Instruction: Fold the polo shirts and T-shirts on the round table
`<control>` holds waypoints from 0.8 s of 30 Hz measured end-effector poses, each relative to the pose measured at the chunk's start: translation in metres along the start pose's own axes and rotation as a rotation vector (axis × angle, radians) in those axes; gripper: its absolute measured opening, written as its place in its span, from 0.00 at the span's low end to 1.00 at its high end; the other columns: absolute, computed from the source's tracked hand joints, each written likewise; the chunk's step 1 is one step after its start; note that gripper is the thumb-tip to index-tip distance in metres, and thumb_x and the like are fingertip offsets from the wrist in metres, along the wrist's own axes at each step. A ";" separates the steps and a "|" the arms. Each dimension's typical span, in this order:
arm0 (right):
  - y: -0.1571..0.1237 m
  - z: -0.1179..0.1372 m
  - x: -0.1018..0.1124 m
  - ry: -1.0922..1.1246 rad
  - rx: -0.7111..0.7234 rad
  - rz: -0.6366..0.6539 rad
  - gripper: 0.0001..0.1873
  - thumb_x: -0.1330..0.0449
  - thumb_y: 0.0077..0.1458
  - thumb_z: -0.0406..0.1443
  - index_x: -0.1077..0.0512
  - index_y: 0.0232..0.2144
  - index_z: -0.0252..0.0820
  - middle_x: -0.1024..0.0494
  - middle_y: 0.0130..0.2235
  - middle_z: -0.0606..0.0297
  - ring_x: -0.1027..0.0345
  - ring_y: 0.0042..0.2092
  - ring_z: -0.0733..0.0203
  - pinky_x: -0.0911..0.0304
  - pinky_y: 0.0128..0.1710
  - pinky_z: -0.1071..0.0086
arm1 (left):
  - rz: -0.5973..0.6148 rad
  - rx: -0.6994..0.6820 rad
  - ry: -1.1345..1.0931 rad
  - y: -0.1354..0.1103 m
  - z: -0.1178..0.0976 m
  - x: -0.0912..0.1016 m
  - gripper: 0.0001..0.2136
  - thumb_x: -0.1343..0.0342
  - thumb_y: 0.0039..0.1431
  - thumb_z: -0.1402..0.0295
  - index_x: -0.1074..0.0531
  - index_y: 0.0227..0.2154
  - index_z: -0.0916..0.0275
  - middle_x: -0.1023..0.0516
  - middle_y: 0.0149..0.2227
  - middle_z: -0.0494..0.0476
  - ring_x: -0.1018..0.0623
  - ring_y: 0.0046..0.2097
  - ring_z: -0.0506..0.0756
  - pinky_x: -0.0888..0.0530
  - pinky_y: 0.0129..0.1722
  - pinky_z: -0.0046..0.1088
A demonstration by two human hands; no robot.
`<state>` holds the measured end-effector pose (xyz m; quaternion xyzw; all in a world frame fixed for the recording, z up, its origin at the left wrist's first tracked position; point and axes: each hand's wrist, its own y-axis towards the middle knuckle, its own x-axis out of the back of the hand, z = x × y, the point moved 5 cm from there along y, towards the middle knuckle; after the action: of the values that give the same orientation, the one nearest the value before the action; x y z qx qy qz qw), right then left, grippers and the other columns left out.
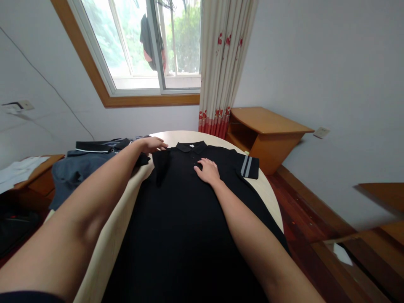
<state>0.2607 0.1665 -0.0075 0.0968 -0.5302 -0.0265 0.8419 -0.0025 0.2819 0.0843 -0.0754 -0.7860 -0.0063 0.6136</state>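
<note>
The black shirt lies front up on the round worktop, its collar toward the window. Its lower end runs out of view at the bottom, and the cloth there is so dark that you can't make out folds or seams. A small pale tag shows inside the collar, too small to read. The sleeve on the right has two grey stripes; the one on the left is a dark, blurred shape, its outline hard to tell from the body.

Your right hand rests on the chest beside the buttons, fingers loosely apart, gripping nothing. Your left hand is at the shoulder on the left, fingers stretched toward the cloth; you can't tell whether they pinch it. Your left forearm covers part of the clothes pile just beside the worktop, and what supports the pile is hidden.

Farther left, white papers and a black bag are cut off by the frame's edge. Beyond the worktop hangs a curtain next to the window, with a dark garment partly behind its frame. A wooden cabinet stands to the right, its open compartment shadowed.
</note>
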 end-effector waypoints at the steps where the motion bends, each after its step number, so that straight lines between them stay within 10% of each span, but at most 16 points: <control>1: 0.000 0.000 0.000 0.001 0.002 -0.002 0.24 0.46 0.65 0.46 0.29 0.58 0.41 0.35 0.66 0.55 0.48 0.69 0.52 0.58 0.69 0.53 | 0.051 0.005 -0.056 -0.001 -0.004 -0.007 0.24 0.50 0.69 0.55 0.32 0.63 0.59 0.17 0.46 0.64 0.17 0.44 0.59 0.22 0.46 0.36; 7: 0.001 0.000 -0.001 0.005 0.007 -0.024 0.23 0.45 0.65 0.45 0.28 0.57 0.41 0.34 0.66 0.55 0.47 0.68 0.52 0.56 0.68 0.54 | 0.044 0.015 -0.086 -0.010 -0.007 -0.047 0.24 0.52 0.68 0.58 0.33 0.62 0.65 0.25 0.58 0.67 0.24 0.58 0.63 0.28 0.57 0.36; 15: 0.000 0.000 -0.001 0.010 0.002 -0.005 0.24 0.46 0.65 0.45 0.29 0.58 0.40 0.36 0.66 0.55 0.48 0.69 0.51 0.58 0.69 0.53 | -0.042 0.051 0.116 -0.024 0.003 -0.105 0.32 0.65 0.70 0.51 0.51 0.71 0.62 0.59 0.74 0.60 0.52 0.73 0.65 0.48 0.68 0.56; 24: -0.001 0.002 -0.002 -0.007 0.008 0.001 0.24 0.47 0.66 0.45 0.29 0.58 0.40 0.36 0.67 0.55 0.49 0.69 0.51 0.58 0.69 0.52 | -0.181 0.098 0.126 -0.007 0.012 -0.087 0.27 0.59 0.69 0.55 0.38 0.67 0.58 0.39 0.69 0.66 0.38 0.68 0.67 0.38 0.64 0.51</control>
<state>0.2585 0.1655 -0.0083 0.0995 -0.5332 -0.0242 0.8398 0.0052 0.2663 -0.0021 0.0267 -0.7488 -0.0280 0.6616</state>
